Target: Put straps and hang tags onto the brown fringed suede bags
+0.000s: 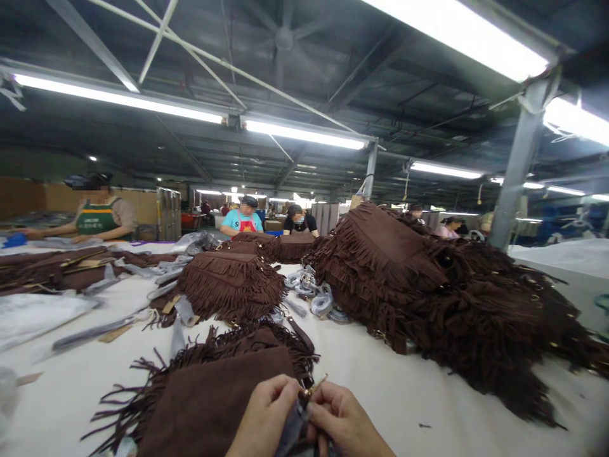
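Your left hand and right hand are together, pinching a small gold metal fitting above a brown fringed suede bag; keep the pinch firm.

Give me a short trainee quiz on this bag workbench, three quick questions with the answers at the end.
1. Multiple choice: what colour is the fringed suede bag nearest the hands? A brown, B white, C green.
2. True or false: the small gold-coloured fitting is between the person's left hand and the person's right hand.
3. Short answer: what colour is the apron on the co-worker at the far left?

Key: 1 A; 2 true; 3 green.
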The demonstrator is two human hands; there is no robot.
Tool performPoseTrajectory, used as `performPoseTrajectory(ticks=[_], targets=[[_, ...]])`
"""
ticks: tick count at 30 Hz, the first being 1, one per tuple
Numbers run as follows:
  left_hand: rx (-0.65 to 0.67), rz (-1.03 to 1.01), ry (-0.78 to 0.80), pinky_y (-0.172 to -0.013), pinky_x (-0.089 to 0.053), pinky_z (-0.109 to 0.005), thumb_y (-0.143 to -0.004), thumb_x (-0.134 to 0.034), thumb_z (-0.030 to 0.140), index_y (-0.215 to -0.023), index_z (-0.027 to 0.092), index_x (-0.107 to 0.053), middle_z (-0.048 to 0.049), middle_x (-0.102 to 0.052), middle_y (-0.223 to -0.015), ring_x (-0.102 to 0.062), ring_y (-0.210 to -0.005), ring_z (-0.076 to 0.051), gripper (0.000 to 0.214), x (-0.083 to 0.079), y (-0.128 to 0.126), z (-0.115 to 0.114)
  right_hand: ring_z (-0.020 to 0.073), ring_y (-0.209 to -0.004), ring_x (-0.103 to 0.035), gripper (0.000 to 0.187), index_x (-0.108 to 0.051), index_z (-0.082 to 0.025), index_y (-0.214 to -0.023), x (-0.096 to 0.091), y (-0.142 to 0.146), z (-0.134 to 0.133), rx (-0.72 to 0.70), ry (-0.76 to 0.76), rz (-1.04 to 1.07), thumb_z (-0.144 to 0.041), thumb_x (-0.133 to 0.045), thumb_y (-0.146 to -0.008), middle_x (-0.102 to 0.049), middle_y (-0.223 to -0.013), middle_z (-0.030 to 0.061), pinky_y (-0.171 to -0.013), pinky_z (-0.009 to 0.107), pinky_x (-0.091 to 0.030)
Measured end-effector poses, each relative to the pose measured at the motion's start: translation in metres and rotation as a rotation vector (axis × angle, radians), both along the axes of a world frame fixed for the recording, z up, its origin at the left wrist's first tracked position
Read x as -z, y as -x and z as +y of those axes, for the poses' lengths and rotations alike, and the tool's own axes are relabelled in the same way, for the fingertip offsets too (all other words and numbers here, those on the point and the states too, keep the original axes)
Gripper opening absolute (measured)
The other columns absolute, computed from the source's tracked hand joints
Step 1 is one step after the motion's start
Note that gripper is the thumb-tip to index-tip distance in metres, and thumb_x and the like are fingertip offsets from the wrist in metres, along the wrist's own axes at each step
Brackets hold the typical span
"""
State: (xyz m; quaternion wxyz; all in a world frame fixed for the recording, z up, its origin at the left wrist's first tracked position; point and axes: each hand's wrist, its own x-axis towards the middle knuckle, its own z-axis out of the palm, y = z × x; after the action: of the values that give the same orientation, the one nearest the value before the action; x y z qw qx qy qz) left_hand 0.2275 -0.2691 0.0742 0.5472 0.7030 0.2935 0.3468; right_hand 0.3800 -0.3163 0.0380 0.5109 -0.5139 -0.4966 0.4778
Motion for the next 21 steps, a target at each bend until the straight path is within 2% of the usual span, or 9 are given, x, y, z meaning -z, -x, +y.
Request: performPoseTrajectory(ticks=[3,6,9,12,15,17,19,21], targets=[[0.027,-0.067,0.064,-0.060,-0.039,-0.024,-0.073,-0.062,0.049,-0.068,0.017,-0.059,0.0034,-0.053,-0.060,-0.048,-0.061,-0.014,0.033,0.005,-0.007,0.002,0.0055,-0.029,-0.044,0.054,-0.046,-0.020,-0.071,0.001,-0.007,-0.003,-0.013,0.017,0.022,-0.068,-0.069,-0.062,-0.063,-0.053,-0.0006,-0.031,0.016,-0.024],[0.050,-0.123,0.160,-0.057,-0.036,-0.023,-0.065,-0.069,0.056,-0.064,0.017,-0.057,0.0035,-0.052,-0.058,-0.045,-0.057,-0.012,0.041,0.021,-0.016,0.006,0.0055,-0.030,-0.045,0.056,-0.048,-0.019,-0.073,0.003,-0.013,-0.007,-0.010,0.033,0.039,-0.068,-0.071,-0.061,-0.064,-0.054,0.0009,-0.031,0.016,-0.022],[0.006,-0.167,0.322,-0.049,-0.030,-0.023,-0.054,-0.074,0.061,-0.059,0.018,-0.053,0.0047,-0.049,-0.051,-0.041,-0.049,-0.010,0.048,0.035,-0.027,0.008,0.0059,-0.029,-0.045,0.059,-0.047,-0.019,-0.074,0.007,-0.016,-0.008,-0.021,0.022,0.064,-0.070,-0.073,-0.059,-0.062,-0.051,-0.0008,-0.031,0.016,-0.022],[-0.032,-0.246,0.361,-0.053,-0.035,-0.024,-0.050,-0.078,0.053,-0.066,0.017,-0.060,0.0029,-0.056,-0.056,-0.047,-0.052,-0.012,0.044,0.033,-0.034,0.004,0.0060,-0.029,-0.044,0.060,-0.049,-0.018,-0.077,0.012,-0.015,-0.006,-0.022,-0.001,0.062,-0.071,-0.072,-0.061,-0.061,-0.051,-0.0015,-0.032,0.016,-0.023],[-0.034,-0.127,0.219,-0.059,-0.039,-0.026,-0.063,-0.069,0.042,-0.071,0.015,-0.067,-0.0007,-0.063,-0.064,-0.053,-0.061,-0.015,0.028,0.016,-0.031,-0.003,0.0063,-0.030,-0.042,0.060,-0.050,-0.018,-0.075,0.014,-0.015,-0.005,-0.027,-0.011,0.057,-0.073,-0.070,-0.061,-0.058,-0.051,-0.0020,-0.032,0.017,-0.024],[-0.085,0.037,0.008,-0.062,-0.039,-0.027,-0.071,-0.059,0.034,-0.064,0.016,-0.066,-0.0019,-0.063,-0.064,-0.054,-0.065,-0.017,0.021,0.002,-0.024,-0.006,0.0082,-0.036,-0.045,0.054,-0.051,-0.019,-0.074,0.010,-0.017,-0.009,0.024,-0.071,0.031,-0.067,-0.072,-0.064,-0.057,-0.054,-0.0029,-0.037,0.019,-0.032],[-0.168,0.167,-0.248,-0.063,-0.038,-0.027,-0.076,-0.055,0.028,-0.060,0.018,-0.063,-0.0016,-0.061,-0.065,-0.054,-0.067,-0.017,0.020,-0.010,-0.016,-0.007,0.0125,-0.048,-0.052,0.042,-0.058,-0.018,-0.084,0.001,-0.021,-0.018,0.177,-0.165,-0.089,-0.057,-0.071,-0.073,-0.058,-0.062,-0.0013,-0.047,0.023,-0.042],[-0.216,0.237,-0.443,-0.064,-0.037,-0.026,-0.079,-0.054,0.024,-0.059,0.019,-0.059,-0.0009,-0.059,-0.067,-0.054,-0.068,-0.017,0.021,-0.022,-0.009,-0.008,0.0190,-0.068,-0.060,0.032,-0.063,-0.020,-0.098,-0.012,-0.022,-0.027,0.387,-0.299,-0.295,-0.046,-0.068,-0.080,-0.064,-0.083,0.0051,-0.062,0.030,-0.049]])
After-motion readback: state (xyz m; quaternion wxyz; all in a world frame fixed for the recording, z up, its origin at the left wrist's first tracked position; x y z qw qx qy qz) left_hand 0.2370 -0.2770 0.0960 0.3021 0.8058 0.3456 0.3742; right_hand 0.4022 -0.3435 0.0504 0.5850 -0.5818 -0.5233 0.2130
